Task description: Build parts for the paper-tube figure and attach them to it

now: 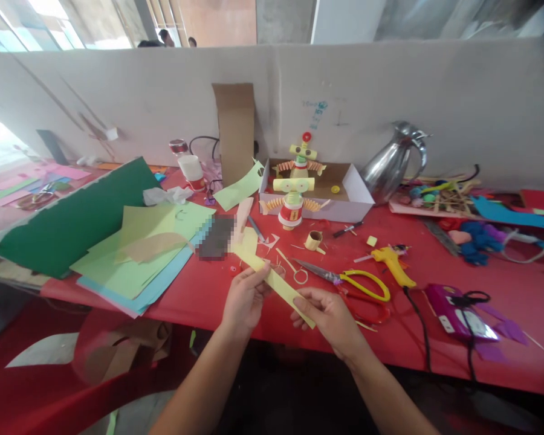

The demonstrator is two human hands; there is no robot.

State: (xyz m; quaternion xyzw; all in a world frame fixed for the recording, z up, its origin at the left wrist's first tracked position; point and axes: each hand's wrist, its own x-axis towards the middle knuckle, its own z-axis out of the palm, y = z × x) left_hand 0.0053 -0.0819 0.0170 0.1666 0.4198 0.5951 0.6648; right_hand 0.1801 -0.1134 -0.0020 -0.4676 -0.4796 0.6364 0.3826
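Observation:
A strip of yellow paper (283,287) stretches between my two hands above the near edge of the table. My left hand (249,296) pinches it near its upper left part, thumb on top. At the lower right end my right hand (321,311) grips the strip between thumb and fingers. Just beyond my hands lie a thin paper ring with a tail (300,276) and scissors (365,284) with yellow and red handles. A small rolled paper ring (314,240) stands farther back. Two paper figures with pleated arms, the nearer one (291,208) in red and white, stand behind.
Green and blue paper sheets (127,260) lie left, beside a green board (77,211). A yellow glue gun (393,266) with a cord and a purple box (457,314) lie right. An open white box (358,193) and a metal jug (396,160) stand at the back.

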